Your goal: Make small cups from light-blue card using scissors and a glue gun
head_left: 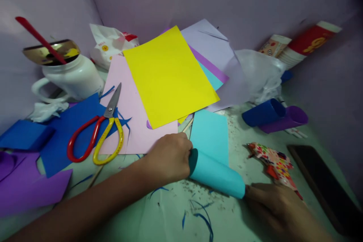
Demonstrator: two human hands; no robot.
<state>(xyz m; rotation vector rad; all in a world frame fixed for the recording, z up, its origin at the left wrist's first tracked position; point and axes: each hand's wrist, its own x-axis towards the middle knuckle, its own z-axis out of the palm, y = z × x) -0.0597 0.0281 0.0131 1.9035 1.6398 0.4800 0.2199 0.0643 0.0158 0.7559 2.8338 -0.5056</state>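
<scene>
**Op:** Both hands are on the teal roll (217,179). My left hand (168,159) is curled shut around its left, open end; my right hand (272,196) meets the right end with its fingertips, but I can't tell whether they pinch it or only press.

**Desk:** Where does the roll lie?

**Op:** On the table (170,215), front centre, slanting down to the right. Its far side runs into the flat teal sheet (210,134), so roll and sheet look like one piece, partly wound up.

**Desk:** Edges close by?

**Op:** The pink sheet (129,121) ends just beside my left knuckles, with the yellow sheet (168,75) overlapping it farther back. A thin stick (187,124) pokes out between the yellow and teal sheets. The scissors (99,132) lie well left, blades pointing away, across pink and blue paper (79,121).

**Desk:** Right side?

**Op:** Patterned paper (273,162) lies just past my right hand, near the fingers. A dark flat slab (323,185) lines the right edge. A blue roll (263,112) and a purple roll (286,119) rest side by side, well apart from mine.

**Desk:** Open room?

**Op:** Bare table toward me, below the roll, littered only with blue slivers (202,219). Left rear holds a white jug (70,75); right rear, stacked cups (300,45).
</scene>
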